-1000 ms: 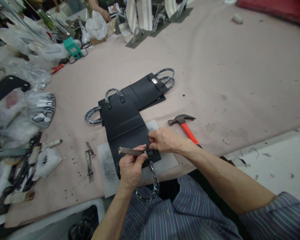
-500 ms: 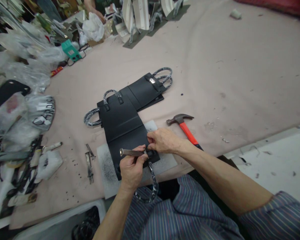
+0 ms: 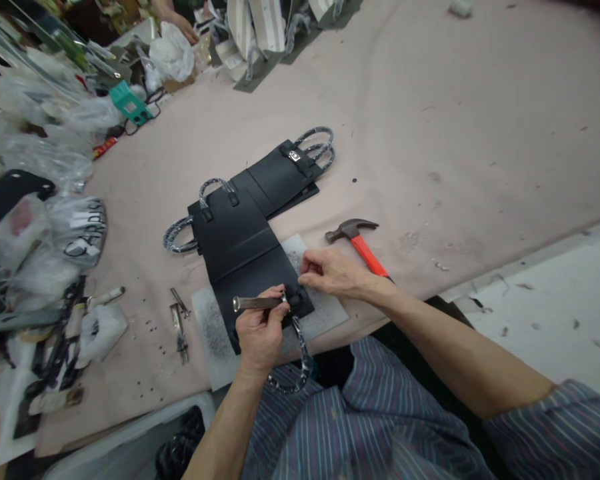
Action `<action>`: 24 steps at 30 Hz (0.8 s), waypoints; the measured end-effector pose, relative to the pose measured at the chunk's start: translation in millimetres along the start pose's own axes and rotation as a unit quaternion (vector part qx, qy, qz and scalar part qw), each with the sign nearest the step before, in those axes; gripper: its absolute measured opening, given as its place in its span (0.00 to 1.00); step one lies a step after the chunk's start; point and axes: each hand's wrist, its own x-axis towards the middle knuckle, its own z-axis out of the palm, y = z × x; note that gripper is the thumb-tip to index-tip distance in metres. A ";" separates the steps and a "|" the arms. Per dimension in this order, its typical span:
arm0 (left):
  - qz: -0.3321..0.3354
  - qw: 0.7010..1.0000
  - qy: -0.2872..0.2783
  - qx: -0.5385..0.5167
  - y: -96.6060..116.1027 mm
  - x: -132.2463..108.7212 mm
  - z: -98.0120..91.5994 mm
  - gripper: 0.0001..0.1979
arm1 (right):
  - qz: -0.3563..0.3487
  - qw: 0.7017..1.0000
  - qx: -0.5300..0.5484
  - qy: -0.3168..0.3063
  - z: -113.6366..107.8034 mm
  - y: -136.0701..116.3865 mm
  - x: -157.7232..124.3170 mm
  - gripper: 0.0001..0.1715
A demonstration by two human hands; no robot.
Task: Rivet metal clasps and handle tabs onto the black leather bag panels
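My left hand [image 3: 260, 333] is closed around a metal punch [image 3: 255, 303], which lies tilted over a black leather bag panel [image 3: 250, 257]. The punch's wide end points left, and its other end is by a dark strap piece near the panel's lower right corner. A wrapped handle [image 3: 304, 353] hangs from that edge towards my lap. My right hand [image 3: 330, 272] hovers by the panel's right edge with its fingers curled together; anything between them is too small to make out. Beneath the panel lies a pale speckled slab [image 3: 210, 333]. A claw hammer [image 3: 367, 255] with a red grip rests beyond my right hand.
Another black bag piece [image 3: 265, 177] with wrapped handles and a metal clasp lies behind. Two metal tools [image 3: 179, 333] are on the left, near plastic bags [image 3: 75, 227]. White curved forms [image 3: 267, 27] stand at the back, near another person's hand [image 3: 183, 27].
My right hand has drawn slightly away from the strap piece at the panel's edge. My left hand still holds the punch. The whole view has shifted a little.
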 end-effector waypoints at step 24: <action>0.095 0.991 0.031 0.091 0.2 -6.6 5.8 0.06 | -0.031 0.969 -0.188 0.155 59.1 -22.4 -66.1 0.04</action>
